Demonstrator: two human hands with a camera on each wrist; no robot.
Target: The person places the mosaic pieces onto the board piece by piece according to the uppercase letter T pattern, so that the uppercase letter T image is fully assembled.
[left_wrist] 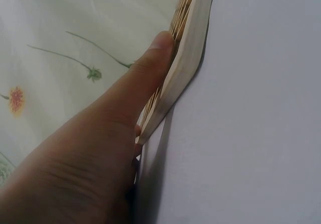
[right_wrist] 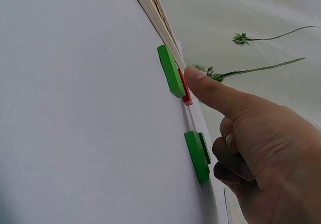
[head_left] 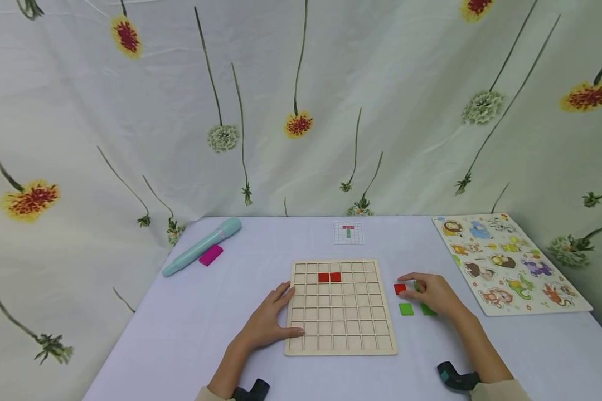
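A wooden grid board (head_left: 339, 314) lies on the table, with two red tiles (head_left: 329, 277) side by side in its second row. Along the board's left edge rests my left hand (head_left: 268, 320), fingers spread; its thumb lies over the rim in the left wrist view. To the right of the board, my right hand (head_left: 433, 294) pinches a loose red tile (head_left: 399, 289) between thumb and index finger, the tile still at table level. Several green tiles lie around that hand, one green tile (head_left: 406, 309) nearest me and another (right_wrist: 197, 156) below the curled fingers.
A small pattern card (head_left: 348, 233) with a red and green T shape lies behind the board. At the back left are a teal marker-shaped tube (head_left: 202, 247) and a magenta block (head_left: 211, 255). An animal picture board (head_left: 511, 264) lies at the right.
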